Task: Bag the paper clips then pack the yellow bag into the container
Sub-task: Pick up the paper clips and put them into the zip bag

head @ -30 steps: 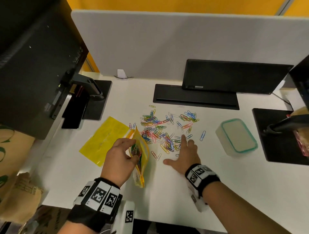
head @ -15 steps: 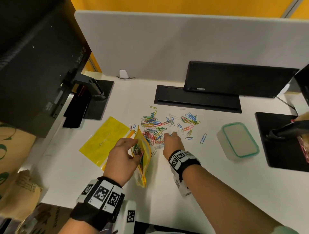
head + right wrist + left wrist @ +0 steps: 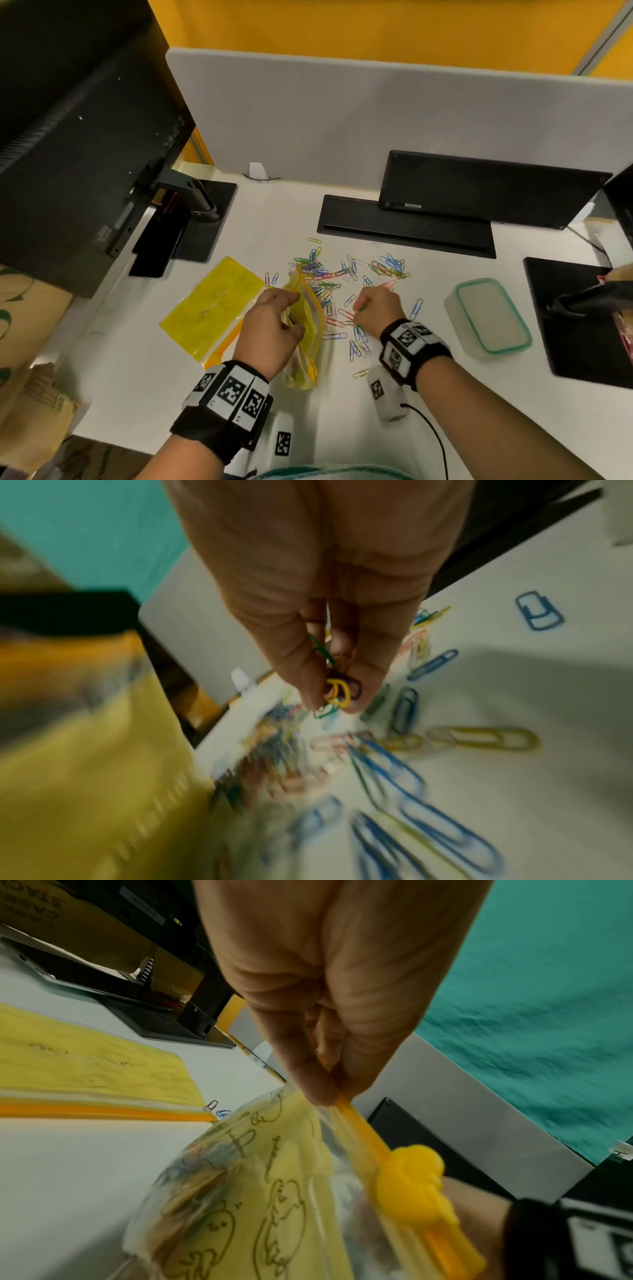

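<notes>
White desk (image 3: 205, 394), backed by a grey partition panel (image 3: 342, 116). Large black monitor (image 3: 68, 137) at far left on its stand; a smaller dark screen (image 3: 479, 185) leaning at the back, a black slot tray (image 3: 404, 226) in front of it. Lidded plastic container (image 3: 488, 317) with a teal-rimmed lid, closed, sitting on the desk right of the clips, well apart from the bags.

Flat yellow zip bag (image 3: 212, 305) lying on the desk left of centre. Second yellow zip bag (image 3: 305, 329), printed with cartoon figures, held upright just beside it, mouth toward the pile, a few clips visible inside through the clear side; yellow slider (image 3: 411, 1180) on its orange zip track.

Left hand (image 3: 274, 329) pinching the bag's top edge between thumb and fingertips (image 3: 318, 1093), fingers curled tight round the zip strip.

Right hand (image 3: 375, 310) just right of the bag, over the scattered pile, fingers drawn narrow together and gripping a small bunch of paper clips (image 3: 337, 693), yellow, green and purple among them.

Loose coloured clips (image 3: 329, 274) spread across the desk from in front of the slot tray to near the right wrist, one blue clip (image 3: 416, 308) lying apart toward the container.
</notes>
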`<state>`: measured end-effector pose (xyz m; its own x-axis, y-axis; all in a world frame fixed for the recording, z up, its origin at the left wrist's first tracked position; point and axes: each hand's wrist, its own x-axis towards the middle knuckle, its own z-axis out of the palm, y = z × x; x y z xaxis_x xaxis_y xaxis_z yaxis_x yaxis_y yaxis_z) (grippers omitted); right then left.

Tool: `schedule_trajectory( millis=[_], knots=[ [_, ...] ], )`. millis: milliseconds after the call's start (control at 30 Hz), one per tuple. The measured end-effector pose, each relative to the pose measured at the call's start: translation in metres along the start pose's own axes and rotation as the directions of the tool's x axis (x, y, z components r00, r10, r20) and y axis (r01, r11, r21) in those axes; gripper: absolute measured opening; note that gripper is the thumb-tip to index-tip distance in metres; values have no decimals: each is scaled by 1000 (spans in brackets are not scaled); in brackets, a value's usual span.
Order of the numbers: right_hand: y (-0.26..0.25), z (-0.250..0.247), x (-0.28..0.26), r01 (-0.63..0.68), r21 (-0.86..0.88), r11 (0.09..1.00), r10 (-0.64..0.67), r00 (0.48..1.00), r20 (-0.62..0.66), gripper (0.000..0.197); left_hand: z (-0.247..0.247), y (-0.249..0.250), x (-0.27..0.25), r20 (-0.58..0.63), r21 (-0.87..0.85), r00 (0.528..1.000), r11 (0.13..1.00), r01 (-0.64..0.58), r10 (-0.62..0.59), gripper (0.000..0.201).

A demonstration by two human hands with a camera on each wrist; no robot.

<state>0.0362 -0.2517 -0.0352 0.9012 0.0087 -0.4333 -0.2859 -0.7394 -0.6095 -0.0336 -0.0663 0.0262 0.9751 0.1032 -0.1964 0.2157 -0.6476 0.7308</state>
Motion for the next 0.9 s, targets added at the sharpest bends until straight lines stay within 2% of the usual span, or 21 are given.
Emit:
schedule_trajectory(
  millis=[67,133,167,200,267,367,433,500,567,600,633,700,767,900],
  knots=[
    [-7,-17,-10,-22,230,973,18,1000,20,25,3,-1,1,6,3,1000,1000,-7,7,47],
    [-29,-35,-27,-10,527,850,-48,994,95,20,4,0,2,7,-2,1000,1000,-20,20,48],
    [-41,-39,-34,-8,612,791,-94,986,134,18,4,1,3,9,-2,1000,1000,-25,25,48],
    [-51,-39,-40,9,637,771,-139,978,155,17,5,1,3,13,-3,1000,1000,-24,24,49],
    [-67,-28,-46,61,567,822,-190,967,172,15,6,3,2,27,-11,999,1000,-18,18,50],
    [-76,-7,-50,145,387,910,-229,957,178,22,6,3,-2,27,-20,999,999,-29,30,50],
    [-72,-5,-51,186,335,924,-245,959,141,27,4,2,-4,15,-15,1000,1000,-26,26,51],
    [-60,-15,-51,119,410,904,-172,981,94,32,1,0,-6,7,-8,1000,1000,-5,5,52],
    [-35,-24,-46,51,414,909,-79,996,52,25,-2,-2,-6,1,-18,1000,1000,7,-7,52],
    [-20,-26,-44,14,306,952,-29,999,43,19,-3,-3,-6,1,-18,1000,1000,8,-8,52],
    [-3,-25,-44,-40,128,991,33,998,59,28,-4,-4,-7,0,-13,1000,1000,7,-7,52],
    [24,-14,-46,-108,-175,979,128,986,108,62,-6,-6,-9,0,-1,1000,1000,8,-8,52],
    [35,2,-52,-118,-212,970,146,981,125,76,-8,-8,-12,-3,-8,1000,1000,18,-18,52],
    [25,31,-40,-19,-181,983,36,995,96,66,-11,-11,-13,-7,-22,1000,999,30,-31,53]
  ],
)
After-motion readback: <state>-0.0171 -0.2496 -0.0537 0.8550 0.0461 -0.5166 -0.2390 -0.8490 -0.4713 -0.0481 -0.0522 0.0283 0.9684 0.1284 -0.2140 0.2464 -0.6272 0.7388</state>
